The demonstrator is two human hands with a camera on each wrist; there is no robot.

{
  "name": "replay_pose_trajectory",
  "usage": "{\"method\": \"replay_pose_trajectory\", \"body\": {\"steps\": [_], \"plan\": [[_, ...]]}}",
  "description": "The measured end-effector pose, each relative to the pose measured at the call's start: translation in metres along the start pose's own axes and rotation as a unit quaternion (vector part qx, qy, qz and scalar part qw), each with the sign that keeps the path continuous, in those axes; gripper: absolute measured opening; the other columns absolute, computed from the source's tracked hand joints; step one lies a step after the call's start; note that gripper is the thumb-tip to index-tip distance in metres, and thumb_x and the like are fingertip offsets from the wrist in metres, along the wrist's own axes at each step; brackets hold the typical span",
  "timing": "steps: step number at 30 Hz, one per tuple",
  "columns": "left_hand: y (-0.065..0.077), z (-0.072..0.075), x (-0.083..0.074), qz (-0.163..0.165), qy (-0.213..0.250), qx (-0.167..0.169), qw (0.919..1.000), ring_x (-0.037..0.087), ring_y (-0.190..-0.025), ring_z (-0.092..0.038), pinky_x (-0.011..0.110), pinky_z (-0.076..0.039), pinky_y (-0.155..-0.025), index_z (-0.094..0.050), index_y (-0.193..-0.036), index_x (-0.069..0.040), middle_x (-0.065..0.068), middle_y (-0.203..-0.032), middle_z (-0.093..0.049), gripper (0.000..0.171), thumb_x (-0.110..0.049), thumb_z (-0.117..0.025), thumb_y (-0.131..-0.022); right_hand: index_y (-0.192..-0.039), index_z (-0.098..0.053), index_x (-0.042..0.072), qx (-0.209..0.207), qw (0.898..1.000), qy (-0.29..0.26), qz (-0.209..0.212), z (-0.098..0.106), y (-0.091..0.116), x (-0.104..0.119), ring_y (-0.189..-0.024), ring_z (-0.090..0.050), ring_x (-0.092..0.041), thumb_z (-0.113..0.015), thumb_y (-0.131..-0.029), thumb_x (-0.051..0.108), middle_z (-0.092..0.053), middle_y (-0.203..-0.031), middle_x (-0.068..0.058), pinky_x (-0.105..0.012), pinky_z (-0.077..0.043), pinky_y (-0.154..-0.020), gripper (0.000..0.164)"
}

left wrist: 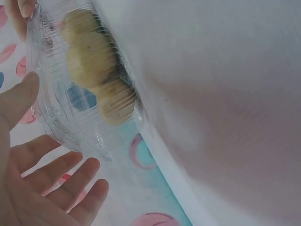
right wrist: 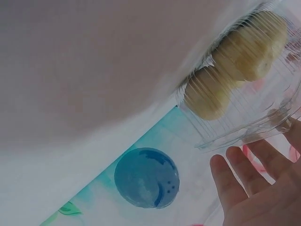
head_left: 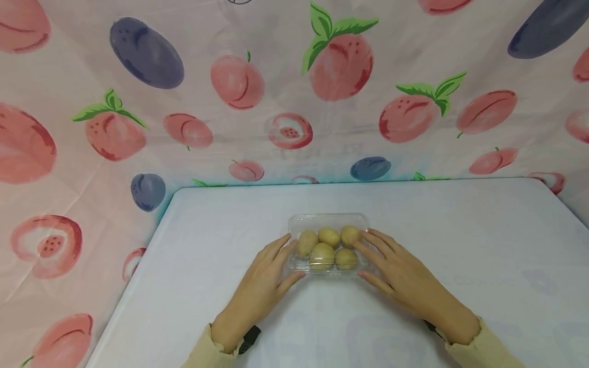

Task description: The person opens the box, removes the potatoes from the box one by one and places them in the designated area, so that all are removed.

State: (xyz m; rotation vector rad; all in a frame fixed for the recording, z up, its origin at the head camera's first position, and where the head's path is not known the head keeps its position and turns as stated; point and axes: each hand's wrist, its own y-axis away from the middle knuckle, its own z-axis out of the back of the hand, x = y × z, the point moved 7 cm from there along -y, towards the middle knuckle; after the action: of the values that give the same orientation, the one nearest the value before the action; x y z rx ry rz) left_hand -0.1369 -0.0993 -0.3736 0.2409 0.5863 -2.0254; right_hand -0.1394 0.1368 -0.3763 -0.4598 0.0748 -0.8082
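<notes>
A clear plastic box (head_left: 329,221) stands on the white table, holding several yellowish-brown, rounded items that look like small potatoes (head_left: 322,255). My left hand (head_left: 262,281) is at the box's left side, thumb near the front corner, fingers extended. At the right side, my right hand (head_left: 405,278) reaches in with spread fingers, its index finger over the rightmost items. In the left wrist view the fingertips lie along the edge of the box (left wrist: 56,113). The right wrist view shows straight fingers close to the rim of the box (right wrist: 263,110). Exact contact is hard to tell.
The white table (head_left: 221,220) spreads around the box on all sides. Behind it and to the left hangs a pale cloth (head_left: 257,30) printed with peaches and blue fruit. Dark bands (head_left: 250,339) show under both wrists by the beige sleeves.
</notes>
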Motion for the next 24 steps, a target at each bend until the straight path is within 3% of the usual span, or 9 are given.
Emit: {"method": "replay_pose_trajectory", "body": {"steps": [14, 24], "plan": [[-0.0023, 0.0014, 0.003, -0.006, 0.003, -0.008, 0.9999, 0.025, -0.137, -0.046, 0.043, -0.042, -0.114, -0.055, -0.14, -0.01, 0.008, -0.148, -0.05, 0.061, -0.039, -0.072, -0.089, -0.14, -0.055, 0.011, -0.001, 1.0, -0.004, 0.021, 0.004, -0.0032, -0.0011, -0.134, -0.046, -0.032, -0.053, -0.1, 0.049, -0.054, -0.141, -0.013, -0.048, -0.049, -0.104, 0.056], [-0.0026, 0.0023, 0.0035, 0.003, 0.023, -0.02, 0.9995, 0.03, -0.133, -0.051, 0.046, -0.044, -0.112, -0.058, -0.138, -0.009, 0.01, -0.147, -0.052, 0.061, -0.034, -0.077, -0.086, -0.138, -0.056, 0.008, -0.003, 0.999, 0.008, 0.038, 0.0059, -0.0047, 0.002, -0.131, -0.048, -0.034, -0.044, -0.103, 0.051, -0.055, -0.138, -0.016, -0.045, -0.058, -0.092, 0.057]]}}
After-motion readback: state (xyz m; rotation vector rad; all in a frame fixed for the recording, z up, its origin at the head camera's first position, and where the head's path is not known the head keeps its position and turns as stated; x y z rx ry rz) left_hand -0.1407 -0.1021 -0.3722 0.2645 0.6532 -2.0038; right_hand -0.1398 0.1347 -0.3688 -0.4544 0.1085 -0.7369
